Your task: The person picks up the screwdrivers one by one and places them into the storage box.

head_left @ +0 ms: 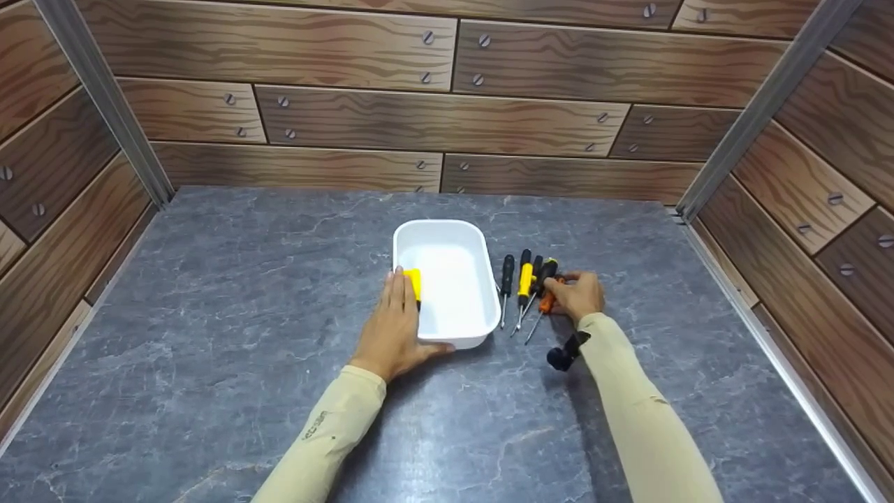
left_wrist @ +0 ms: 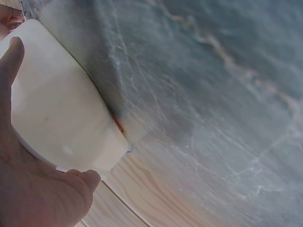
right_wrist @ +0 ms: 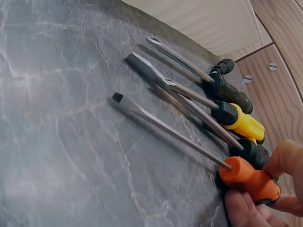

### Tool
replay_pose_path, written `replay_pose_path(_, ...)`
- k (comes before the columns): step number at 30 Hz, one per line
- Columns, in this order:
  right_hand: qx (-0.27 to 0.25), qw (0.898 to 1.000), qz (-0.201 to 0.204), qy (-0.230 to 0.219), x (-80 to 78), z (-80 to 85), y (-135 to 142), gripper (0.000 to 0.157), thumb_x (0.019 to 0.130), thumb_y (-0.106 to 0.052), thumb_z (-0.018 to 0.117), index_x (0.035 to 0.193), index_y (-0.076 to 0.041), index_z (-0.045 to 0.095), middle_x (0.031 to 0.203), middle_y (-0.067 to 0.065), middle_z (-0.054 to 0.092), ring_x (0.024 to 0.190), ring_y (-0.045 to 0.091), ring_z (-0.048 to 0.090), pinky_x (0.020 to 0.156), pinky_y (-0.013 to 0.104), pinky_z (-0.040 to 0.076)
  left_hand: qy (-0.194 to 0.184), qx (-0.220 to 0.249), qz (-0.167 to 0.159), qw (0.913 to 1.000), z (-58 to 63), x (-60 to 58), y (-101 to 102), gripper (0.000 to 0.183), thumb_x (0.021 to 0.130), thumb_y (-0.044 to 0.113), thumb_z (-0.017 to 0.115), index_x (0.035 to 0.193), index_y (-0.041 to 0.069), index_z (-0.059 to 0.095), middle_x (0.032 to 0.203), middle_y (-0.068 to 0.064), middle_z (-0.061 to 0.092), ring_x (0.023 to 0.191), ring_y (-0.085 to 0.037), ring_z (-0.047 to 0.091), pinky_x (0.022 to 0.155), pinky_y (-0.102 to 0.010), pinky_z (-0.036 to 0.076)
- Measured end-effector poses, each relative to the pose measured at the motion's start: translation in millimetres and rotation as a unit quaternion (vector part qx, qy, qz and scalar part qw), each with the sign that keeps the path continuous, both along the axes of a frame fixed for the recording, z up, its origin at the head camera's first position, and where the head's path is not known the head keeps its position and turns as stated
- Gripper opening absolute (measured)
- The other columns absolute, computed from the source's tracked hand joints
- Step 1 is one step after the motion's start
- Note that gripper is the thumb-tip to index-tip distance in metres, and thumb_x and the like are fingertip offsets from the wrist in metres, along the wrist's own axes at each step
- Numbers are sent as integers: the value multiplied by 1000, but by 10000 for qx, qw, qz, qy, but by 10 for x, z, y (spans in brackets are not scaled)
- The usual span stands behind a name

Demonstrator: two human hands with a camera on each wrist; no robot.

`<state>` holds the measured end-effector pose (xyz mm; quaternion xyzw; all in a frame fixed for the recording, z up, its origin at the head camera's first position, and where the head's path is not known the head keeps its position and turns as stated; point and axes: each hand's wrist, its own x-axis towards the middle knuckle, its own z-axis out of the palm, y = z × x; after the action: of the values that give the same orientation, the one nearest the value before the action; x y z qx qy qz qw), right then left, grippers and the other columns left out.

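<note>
My left hand (head_left: pixel 391 325) rests against the white plastic tub (head_left: pixel 450 293), fingers stretched along its left wall and thumb along the near wall. Beside those fingers, inside the tub, a yellow item (head_left: pixel 414 281) with a dark lower end partly shows; its kind is hidden. To the tub's right my right hand (head_left: pixel 581 295) pinches the orange handle of a flathead screwdriver (right_wrist: pixel 246 178) between thumb and fingers. Its shaft lies close to the tabletop. Alongside are a yellow-and-black screwdriver (head_left: pixel 525 279), a black-handled one (head_left: pixel 508 274) and another with a dark handle (head_left: pixel 547 271).
A grey marbled tabletop (head_left: pixel 265 293) carries everything. Wood-patterned panels (head_left: pixel 349 115) enclose the back and both sides, with metal posts (head_left: pixel 105 91) at the back corners. A black camera mount (head_left: pixel 564 355) hangs at my right wrist.
</note>
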<state>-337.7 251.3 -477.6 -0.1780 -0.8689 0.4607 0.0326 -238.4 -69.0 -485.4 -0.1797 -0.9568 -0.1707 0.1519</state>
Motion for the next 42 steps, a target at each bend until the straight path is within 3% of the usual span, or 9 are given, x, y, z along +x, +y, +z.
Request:
replay_pose_path(5, -32, 10000, -40, 12, -21, 52, 24, 50, 86, -20, 71, 128, 6, 65, 94, 16, 73, 55, 9, 65, 55, 24, 59, 71, 12, -8, 10000, -10, -5, -23, 132, 72, 70, 78, 149, -22, 23, 154, -42, 24, 144, -54, 27, 119, -51, 29)
replay_pose_path(11, 44, 9995, 19, 315, -47, 194, 10, 48, 87, -21, 72, 127, 4, 67, 108, 21, 71, 72, 18, 69, 63, 28, 61, 71, -19, 8, 10000, -6, -7, -47, 133, 71, 70, 78, 149, -22, 22, 154, -42, 23, 144, -54, 27, 119, -51, 29)
replay_pose_path(14, 133, 9978, 116, 631, -67, 285, -65, 46, 86, -21, 73, 125, 3, 69, 112, 23, 70, 74, 16, 67, 66, 29, 61, 19, -56, 22, 10000, -2, -10, -58, 133, 72, 71, 77, 149, -22, 22, 155, -42, 23, 144, -54, 26, 120, -51, 28)
replay_pose_path(19, -549, 9935, 456, 883, -111, 429, -254, 43, 87, -12, 71, 125, 7, 67, 106, 23, 70, 58, 8, 65, 65, 38, 63, -54, -117, 69, 9999, 11, -8, -77, 132, 72, 71, 77, 149, -22, 23, 155, -42, 23, 145, -53, 26, 120, -50, 26)
replay_pose_path(29, -1921, 9715, 934, 1024, -150, 625, -641, 45, 86, -4, 67, 129, 11, 62, 79, 6, 70, 51, 11, 66, 53, 29, 60, 56, 7, 19, 10000, -4, -28, -66, 131, 71, 69, 79, 147, -23, 25, 155, -41, 24, 144, -53, 27, 119, -51, 30)
replay_pose_path(37, -2114, 9606, 1542, 937, -154, 686, -1094, 40, 88, -2, 67, 126, 12, 63, 77, 9, 70, 51, 12, 66, 54, 28, 60, 117, 61, 11, 9999, -19, -32, -33, 130, 71, 68, 80, 147, -22, 26, 154, -41, 25, 144, -52, 27, 117, -50, 33)
replay_pose_path(42, -2053, 9561, 1909, 852, -152, 628, -1344, 32, 88, 2, 64, 118, 13, 66, 75, 12, 67, 51, 15, 66, 54, 31, 61, -29, 94, 26, 9999, -5, -16, -1, 131, 71, 69, 80, 148, -22, 25, 156, -40, 23, 145, -51, 26, 117, -50, 33)
